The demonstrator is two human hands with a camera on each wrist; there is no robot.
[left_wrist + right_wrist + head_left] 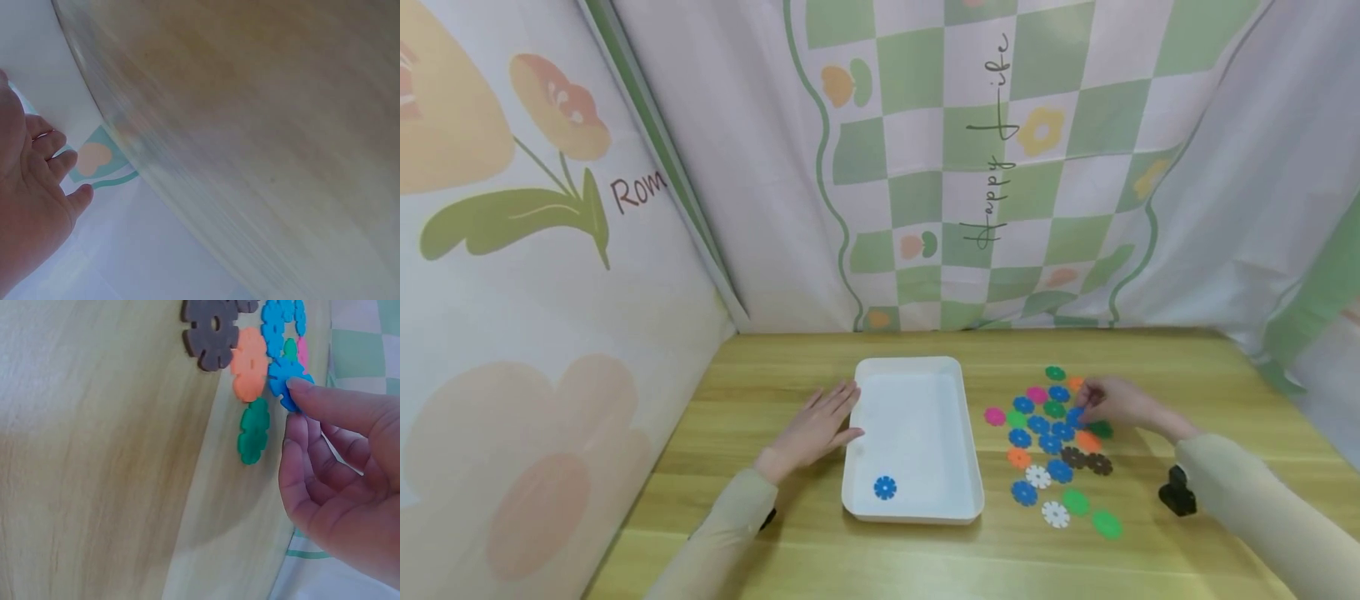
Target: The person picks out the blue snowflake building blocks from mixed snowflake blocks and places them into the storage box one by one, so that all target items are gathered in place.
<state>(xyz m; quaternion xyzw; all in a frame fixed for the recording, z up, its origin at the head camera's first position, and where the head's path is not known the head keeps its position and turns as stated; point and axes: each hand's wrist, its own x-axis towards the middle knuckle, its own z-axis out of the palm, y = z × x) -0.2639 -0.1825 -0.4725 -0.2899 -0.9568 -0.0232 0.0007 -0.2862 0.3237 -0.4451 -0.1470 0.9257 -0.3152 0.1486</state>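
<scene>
A white rectangular tray [917, 433] lies on the wooden table, with one blue notched flower-shaped disc [885, 487] near its front left corner. My left hand [816, 425] rests at the tray's left rim, its fingers extended; the left wrist view shows the hand [37, 181] at the edge of the picture. Over the spread of loose discs on the right, my right hand [1112, 402] pinches a blue notched disc [282, 384] between thumb and fingers. Right beside it lie an orange disc [249, 365] and a dark green disc [253, 432].
Several more discs lie loose right of the tray, among them a pink disc [995, 416], a white disc [1056, 514], a brown disc [1100, 464] and a light green disc [1107, 524]. A patterned curtain [970, 167] hangs behind the table's far edge.
</scene>
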